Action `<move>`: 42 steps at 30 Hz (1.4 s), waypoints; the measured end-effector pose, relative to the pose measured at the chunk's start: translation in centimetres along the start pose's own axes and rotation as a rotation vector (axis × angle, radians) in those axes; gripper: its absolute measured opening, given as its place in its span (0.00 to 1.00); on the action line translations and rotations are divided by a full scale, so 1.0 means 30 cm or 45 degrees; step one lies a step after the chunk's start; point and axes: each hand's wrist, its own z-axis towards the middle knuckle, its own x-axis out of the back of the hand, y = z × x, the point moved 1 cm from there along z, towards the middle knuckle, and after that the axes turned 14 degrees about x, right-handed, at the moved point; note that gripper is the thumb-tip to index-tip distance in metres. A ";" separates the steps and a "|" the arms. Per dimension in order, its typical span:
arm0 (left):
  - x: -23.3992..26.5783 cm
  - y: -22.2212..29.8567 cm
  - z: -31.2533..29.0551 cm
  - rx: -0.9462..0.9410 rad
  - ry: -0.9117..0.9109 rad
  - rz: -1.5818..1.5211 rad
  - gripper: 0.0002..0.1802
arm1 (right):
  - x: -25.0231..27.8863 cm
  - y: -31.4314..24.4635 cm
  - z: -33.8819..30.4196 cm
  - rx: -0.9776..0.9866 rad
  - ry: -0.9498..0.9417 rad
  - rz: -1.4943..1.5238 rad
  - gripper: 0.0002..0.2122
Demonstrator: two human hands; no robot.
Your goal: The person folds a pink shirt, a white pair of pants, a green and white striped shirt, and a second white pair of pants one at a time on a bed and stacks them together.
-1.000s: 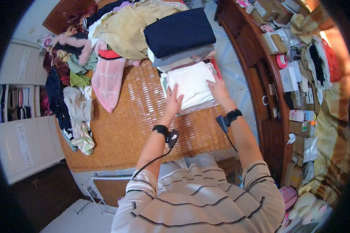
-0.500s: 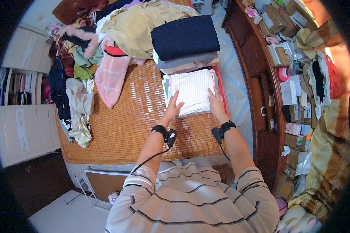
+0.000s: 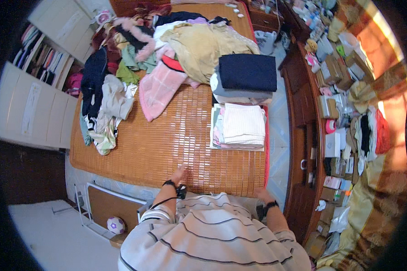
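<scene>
My left hand (image 3: 180, 173) hovers over the near part of the woven bamboo mat (image 3: 163, 144), fingers stretched out and nothing in them. Close to my right side, at the mat's front edge, is my right hand (image 3: 265, 196); its fingers are smeared and I cannot tell their shape. Both hands are apart from the clothes. Ahead of them lies a stack of folded clothes with a white ribbed garment (image 3: 244, 122) on top. Just behind it stands a second folded stack, topped by a dark navy garment (image 3: 248, 72).
Loose clothes heap up at the far left, among them a pink checked garment (image 3: 160, 90), a beige one (image 3: 203, 47) and a black one (image 3: 94, 72). A dark wooden cabinet (image 3: 298, 135) runs along the right, boxes beside it. A ball (image 3: 115, 225) rests at lower left.
Both hands have left the white ribbed garment and drawn back toward my body, my right hand going lower to the side. The view has shifted, showing more of the bed's far end.
</scene>
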 end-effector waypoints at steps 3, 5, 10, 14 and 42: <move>0.266 -0.212 -0.036 0.348 0.100 -0.254 0.30 | -0.145 0.101 -0.253 0.189 -0.348 -0.041 0.10; 0.546 -0.440 0.014 0.175 0.214 -0.439 0.38 | -0.202 0.056 -0.240 0.173 -0.442 0.123 0.10; 0.607 -0.420 0.027 0.064 0.351 -0.900 0.39 | -0.146 -0.234 -0.272 -0.468 -0.064 0.426 0.09; 0.721 -0.342 0.084 -0.011 0.073 -0.958 0.41 | -0.124 -0.334 -0.141 -0.339 0.119 0.288 0.09; 1.379 -0.079 0.121 0.051 0.159 -0.767 0.18 | -0.568 -0.874 -0.105 -0.712 0.560 0.657 0.06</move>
